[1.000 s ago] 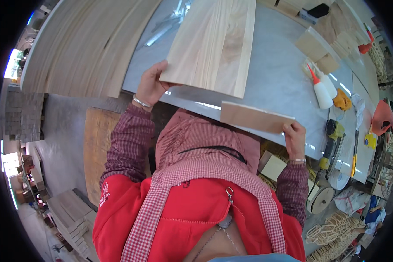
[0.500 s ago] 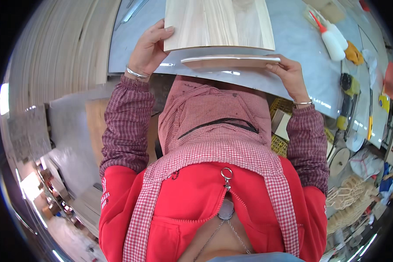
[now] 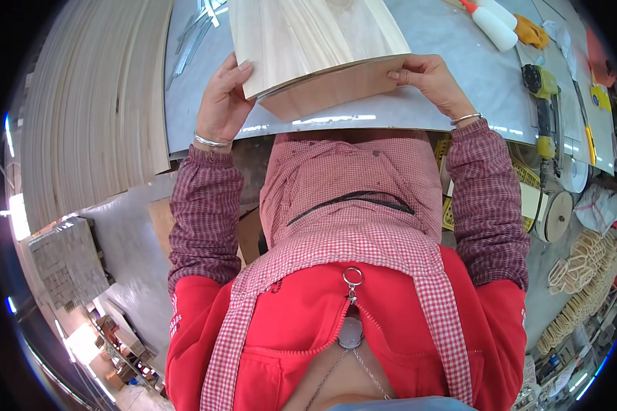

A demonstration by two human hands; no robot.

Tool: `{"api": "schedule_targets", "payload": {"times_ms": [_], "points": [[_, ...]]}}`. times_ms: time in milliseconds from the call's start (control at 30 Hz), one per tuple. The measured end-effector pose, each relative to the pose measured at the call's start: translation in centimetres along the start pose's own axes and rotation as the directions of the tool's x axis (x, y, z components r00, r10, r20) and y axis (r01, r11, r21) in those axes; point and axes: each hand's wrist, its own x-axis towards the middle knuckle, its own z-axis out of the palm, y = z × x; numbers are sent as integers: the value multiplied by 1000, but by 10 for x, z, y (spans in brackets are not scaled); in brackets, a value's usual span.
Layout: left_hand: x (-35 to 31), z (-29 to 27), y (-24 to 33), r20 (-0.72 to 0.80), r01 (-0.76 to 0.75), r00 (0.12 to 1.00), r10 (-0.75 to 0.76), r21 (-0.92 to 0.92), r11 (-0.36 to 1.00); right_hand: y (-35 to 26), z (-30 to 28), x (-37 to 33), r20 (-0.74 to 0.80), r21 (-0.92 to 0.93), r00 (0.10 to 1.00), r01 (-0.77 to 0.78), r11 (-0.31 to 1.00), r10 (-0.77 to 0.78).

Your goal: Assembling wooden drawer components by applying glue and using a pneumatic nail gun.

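A wide pale wooden board lies at the table's near side, its front edge slanting up to the right. My left hand is closed on that board's left edge near the front corner, thumb on top. My right hand pinches the right end of a narrow wooden board, thumb on its face. This narrow board stands along the wide board's front edge, its broad face turned to me. Their edges look close together; whether they touch all along, I cannot tell.
Stacked long wooden boards fill the left. Thin metal strips lie beside them on the grey table. Far right are a white squeeze bottle with a red tip, an orange cloth and a yellow-green power tool.
My right hand has brought the narrow board up to the wide board's front edge and turned its face toward me. The wide board now sits more slanted and further left in view.
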Motion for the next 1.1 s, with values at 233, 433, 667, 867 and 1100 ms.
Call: {"api": "schedule_targets", "payload": {"times_ms": [233, 433, 667, 867, 1100], "points": [[-1, 0, -4, 12, 4, 1000, -4, -18, 1000, -5, 1, -1, 16, -63, 1000, -8, 998, 9], [-1, -1, -4, 18, 10, 1000, -10, -32, 999, -2, -3, -3, 7, -88, 1000, -24, 996, 25], [-2, -1, -5, 5, 12, 1000, -12, 17, 1000, 0, -2, -2, 1, -101, 1000, -19, 995, 19], [-4, 0, -5, 14, 25, 1000, -25, -19, 1000, -8, 0, -4, 19, -96, 999, -31, 995, 33], [-4, -3, -8, 9, 27, 1000, -27, 11, 1000, -8, 5, -5, -29, -35, 999, -19, 999, 18]]}}
